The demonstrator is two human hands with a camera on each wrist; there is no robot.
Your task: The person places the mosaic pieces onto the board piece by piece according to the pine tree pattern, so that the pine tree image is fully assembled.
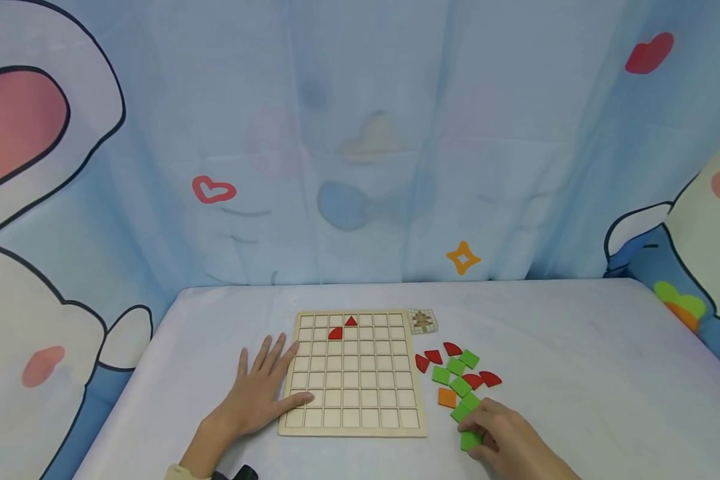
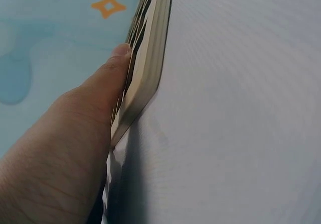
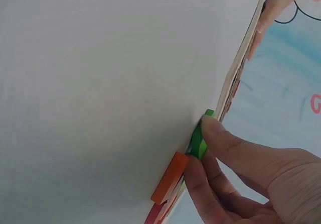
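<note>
A pale wooden grid board [image 1: 352, 439] lies on the table. A red triangle [image 1: 351, 322] and a red quarter-round piece [image 1: 335, 334] sit in its upper cells. My left hand [image 1: 255, 393] rests at the board's left edge with fingers spread and thumb over the lower left cells; in the left wrist view the thumb [image 2: 118, 58] lies along the rim. To the right of the board, my right hand [image 1: 504, 433] pinches a green square tile [image 1: 470, 441] between thumb and fingers. The right wrist view shows that green tile [image 3: 197, 141] close beside an orange tile [image 3: 170, 178].
Several green squares [image 1: 456, 365], several red quarter-round pieces [image 1: 453, 349] and an orange square [image 1: 447, 397] lie loosely right of the board. A small pattern card [image 1: 423, 321] touches the board's upper right corner. Behind the white tabletop [image 1: 576, 347] hangs a blue printed curtain [image 1: 360, 80].
</note>
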